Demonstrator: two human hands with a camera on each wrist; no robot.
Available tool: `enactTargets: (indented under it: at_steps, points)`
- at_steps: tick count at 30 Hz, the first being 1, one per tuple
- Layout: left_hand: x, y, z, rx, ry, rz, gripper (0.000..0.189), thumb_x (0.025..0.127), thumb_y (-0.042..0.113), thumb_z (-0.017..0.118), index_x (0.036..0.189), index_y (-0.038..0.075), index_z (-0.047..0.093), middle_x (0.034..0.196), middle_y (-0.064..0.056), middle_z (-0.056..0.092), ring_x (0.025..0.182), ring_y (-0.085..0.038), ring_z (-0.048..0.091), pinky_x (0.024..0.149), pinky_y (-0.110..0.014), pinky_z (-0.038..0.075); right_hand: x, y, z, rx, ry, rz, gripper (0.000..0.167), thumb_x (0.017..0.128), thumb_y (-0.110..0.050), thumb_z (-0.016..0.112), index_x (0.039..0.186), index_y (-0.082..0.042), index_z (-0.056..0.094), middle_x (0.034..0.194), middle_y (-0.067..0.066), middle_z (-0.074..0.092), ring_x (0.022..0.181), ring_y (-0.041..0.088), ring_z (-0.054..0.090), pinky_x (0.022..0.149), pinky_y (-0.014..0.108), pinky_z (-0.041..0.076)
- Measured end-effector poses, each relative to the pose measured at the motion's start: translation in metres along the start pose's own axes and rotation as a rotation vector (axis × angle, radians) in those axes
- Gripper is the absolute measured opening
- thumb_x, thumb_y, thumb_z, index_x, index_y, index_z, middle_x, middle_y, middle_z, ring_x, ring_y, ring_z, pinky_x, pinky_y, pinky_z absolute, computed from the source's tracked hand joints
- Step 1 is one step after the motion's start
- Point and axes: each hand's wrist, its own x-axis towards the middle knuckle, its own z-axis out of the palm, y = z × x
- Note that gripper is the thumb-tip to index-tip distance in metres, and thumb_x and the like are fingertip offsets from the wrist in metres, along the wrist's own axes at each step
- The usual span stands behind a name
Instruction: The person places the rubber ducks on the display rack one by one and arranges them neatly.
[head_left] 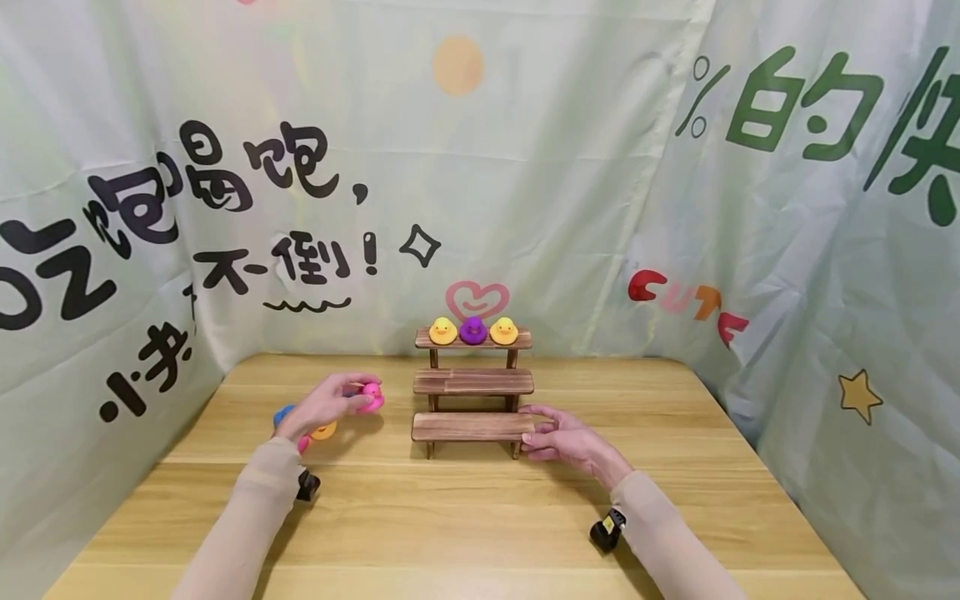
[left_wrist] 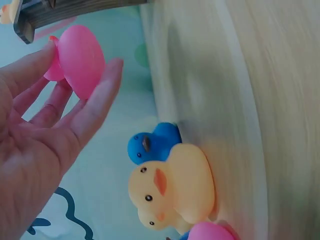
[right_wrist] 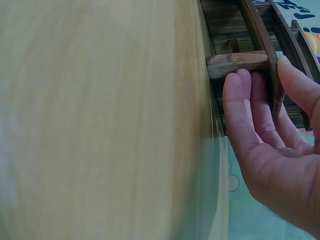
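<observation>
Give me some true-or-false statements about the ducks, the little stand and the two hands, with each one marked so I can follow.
1. The left hand holds a pink duck. True.
2. On the wooden stand, a purple duck sits between two yellow ducks. True.
3. An orange duck is on the table, left of the stand. True.
4. The purple duck sits on the lowest shelf. False: it is on the top shelf.
5. The right hand lies flat on the table. False: it holds the lowest shelf's end.

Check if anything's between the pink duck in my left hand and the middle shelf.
Nothing visible stands between the pink duck and the middle shelf, just bare tabletop. Your right hand is at the bottom shelf, off that path.
</observation>
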Motion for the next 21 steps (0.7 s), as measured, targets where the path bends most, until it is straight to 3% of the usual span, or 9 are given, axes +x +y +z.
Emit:
enactTargets:
  at_steps: [6, 15, 21]
  points:
    - [0.000, 0.006, 0.007, -0.073, 0.016, 0.025, 0.041, 0.096, 0.007, 0.060, 0.136, 0.000, 0.053, 0.125, -0.022, 0.062, 0.113, -0.030, 0.060, 0.087, -0.032, 0.056, 0.000, 0.000, -0.001, -0.006, 0.001, 0.003, 0.064, 0.095, 0.000, 0.060, 0.150, 0.000, 0.028, 0.101, 0.010, 0.061, 0.093, 0.023, 0.068, 0.092, 0.045, 0.055]
    - [0.004, 0.010, 0.012, -0.230, -0.005, 0.049, 0.039, 0.097, 0.007, 0.059, 0.134, -0.002, 0.053, 0.127, -0.027, 0.058, 0.110, -0.039, 0.061, 0.093, -0.053, 0.052, 0.001, 0.002, -0.001, -0.014, 0.003, 0.004, 0.064, 0.096, -0.001, 0.059, 0.151, 0.000, 0.027, 0.101, 0.009, 0.061, 0.093, 0.023, 0.068, 0.092, 0.045, 0.055]
    - [0.007, 0.017, 0.014, -0.208, 0.030, 0.087, 0.037, 0.092, 0.012, 0.068, 0.126, 0.000, 0.060, 0.119, -0.022, 0.065, 0.104, -0.037, 0.065, 0.086, -0.045, 0.057, 0.000, 0.001, -0.001, -0.008, 0.006, 0.001, 0.063, 0.096, 0.000, 0.059, 0.151, 0.000, 0.028, 0.101, 0.009, 0.061, 0.095, 0.024, 0.068, 0.091, 0.045, 0.055]
